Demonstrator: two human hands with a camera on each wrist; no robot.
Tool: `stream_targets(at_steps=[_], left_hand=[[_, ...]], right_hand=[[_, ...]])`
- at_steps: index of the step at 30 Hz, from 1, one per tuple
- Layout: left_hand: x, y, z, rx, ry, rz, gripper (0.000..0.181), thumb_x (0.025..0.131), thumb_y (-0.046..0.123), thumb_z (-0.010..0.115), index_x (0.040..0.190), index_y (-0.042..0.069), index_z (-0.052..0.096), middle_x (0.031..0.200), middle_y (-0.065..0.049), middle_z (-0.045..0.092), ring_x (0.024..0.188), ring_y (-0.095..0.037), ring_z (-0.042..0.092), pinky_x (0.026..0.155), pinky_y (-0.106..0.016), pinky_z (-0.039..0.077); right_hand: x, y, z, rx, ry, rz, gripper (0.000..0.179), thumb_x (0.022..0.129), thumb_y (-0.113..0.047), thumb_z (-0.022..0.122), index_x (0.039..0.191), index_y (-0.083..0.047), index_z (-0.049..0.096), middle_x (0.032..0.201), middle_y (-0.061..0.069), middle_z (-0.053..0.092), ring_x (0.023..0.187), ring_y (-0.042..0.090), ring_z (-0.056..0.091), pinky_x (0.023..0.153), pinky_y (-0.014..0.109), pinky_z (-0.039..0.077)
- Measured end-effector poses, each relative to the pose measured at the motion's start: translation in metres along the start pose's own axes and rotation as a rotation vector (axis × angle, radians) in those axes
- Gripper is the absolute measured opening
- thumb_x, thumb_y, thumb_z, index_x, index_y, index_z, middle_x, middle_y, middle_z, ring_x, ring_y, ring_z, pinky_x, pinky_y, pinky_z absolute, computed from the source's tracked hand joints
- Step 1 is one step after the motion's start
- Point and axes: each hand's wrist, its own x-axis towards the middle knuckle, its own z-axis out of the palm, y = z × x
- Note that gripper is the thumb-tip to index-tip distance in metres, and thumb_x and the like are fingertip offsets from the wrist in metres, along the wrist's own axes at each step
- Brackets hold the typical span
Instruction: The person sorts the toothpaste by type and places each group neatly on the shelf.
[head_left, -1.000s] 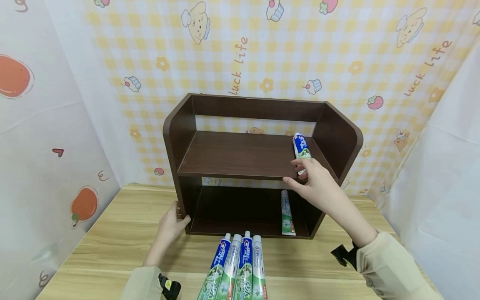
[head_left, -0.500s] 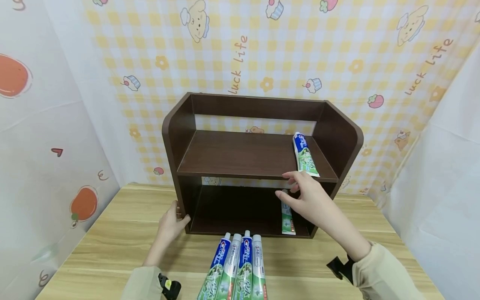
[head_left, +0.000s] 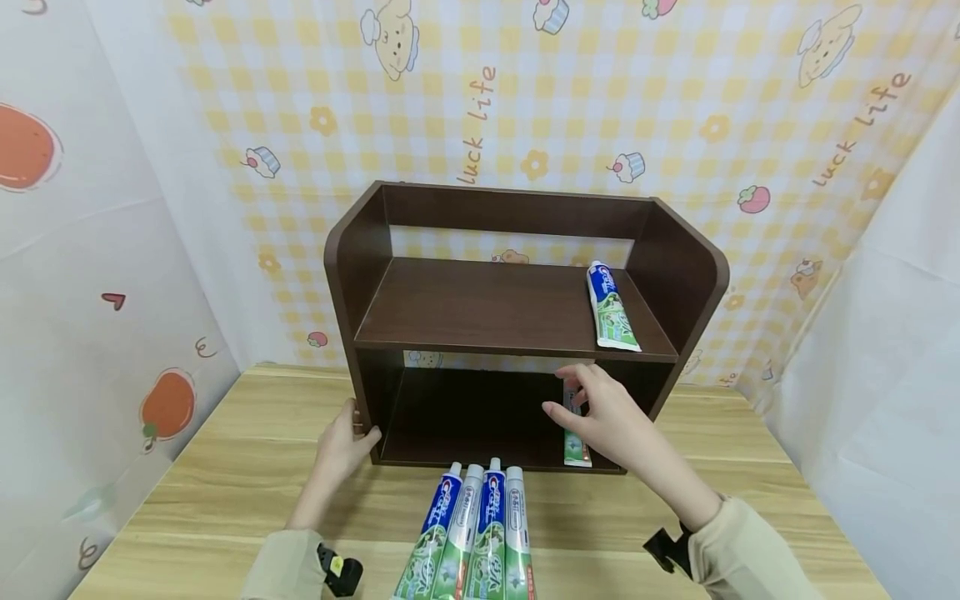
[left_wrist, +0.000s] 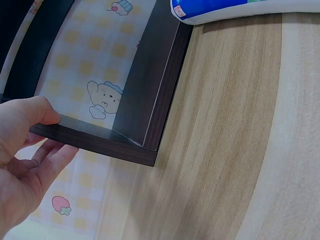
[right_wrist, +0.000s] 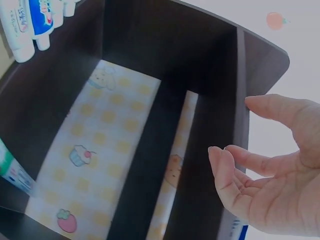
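Observation:
A dark brown two-tier shelf (head_left: 480,304) stands on the wooden table. My left hand (head_left: 341,446) grips its left side panel; in the left wrist view the thumb (left_wrist: 42,110) lies on one face and the fingers pass to the other. My right hand (head_left: 603,412), fingers bent and holding nothing, is in front of the lower compartment. It partly covers a green and silver toothpaste tube (head_left: 576,452) lying at that compartment's right. On the upper tier, near the right side panel, lies a blue and green toothpaste tube (head_left: 612,312), cap toward the back.
Several toothpaste tubes (head_left: 491,529), blue-green and silver-green by turns, lie side by side on the table (head_left: 202,475) before the shelf, caps toward it. A yellow checked cloth (head_left: 300,192) hangs behind, with white cloth (head_left: 885,308) at the sides.
My right hand has let go of the blue and green tube on the upper tier and moved down and slightly left. The left hand stays on the side panel.

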Motion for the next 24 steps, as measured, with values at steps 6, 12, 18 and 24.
stream_targets(at_steps=[6,12,18,24], left_hand=[[0.001,0.0,0.0,-0.007,-0.002,-0.001,0.053,0.083,0.015,0.056,0.126,-0.009,0.035,0.112,-0.03,0.056,0.098,-0.041,0.06,0.08,-0.048,0.049],[0.0,0.001,0.0,-0.012,-0.008,-0.006,0.056,0.083,0.015,0.055,0.129,-0.01,0.033,0.113,-0.031,0.055,0.099,-0.041,0.059,0.081,-0.048,0.05],[0.001,0.001,0.0,-0.01,-0.013,-0.006,0.057,0.084,0.014,0.056,0.13,-0.01,0.032,0.114,-0.031,0.055,0.099,-0.042,0.059,0.08,-0.048,0.05],[0.001,0.0,0.0,-0.014,-0.011,-0.009,0.054,0.084,0.014,0.056,0.127,-0.009,0.034,0.113,-0.03,0.055,0.099,-0.041,0.059,0.08,-0.047,0.05]], right_hand=[[0.0,0.009,0.013,0.016,-0.035,0.055,0.041,0.085,-0.028,0.062,0.116,-0.002,0.055,0.099,0.01,0.057,0.084,0.018,0.055,0.069,0.029,0.046],[0.0,0.02,0.028,0.038,-0.07,0.126,0.042,0.084,-0.029,0.062,0.117,-0.002,0.055,0.096,0.01,0.057,0.084,0.019,0.055,0.07,0.031,0.047],[-0.002,0.028,0.044,0.076,-0.081,0.162,0.04,0.083,-0.026,0.064,0.114,-0.002,0.056,0.097,0.012,0.058,0.085,0.021,0.059,0.072,0.034,0.05],[-0.006,0.031,0.06,0.121,-0.092,0.217,0.037,0.081,-0.025,0.067,0.111,-0.004,0.058,0.094,0.01,0.059,0.082,0.018,0.058,0.068,0.032,0.049]])
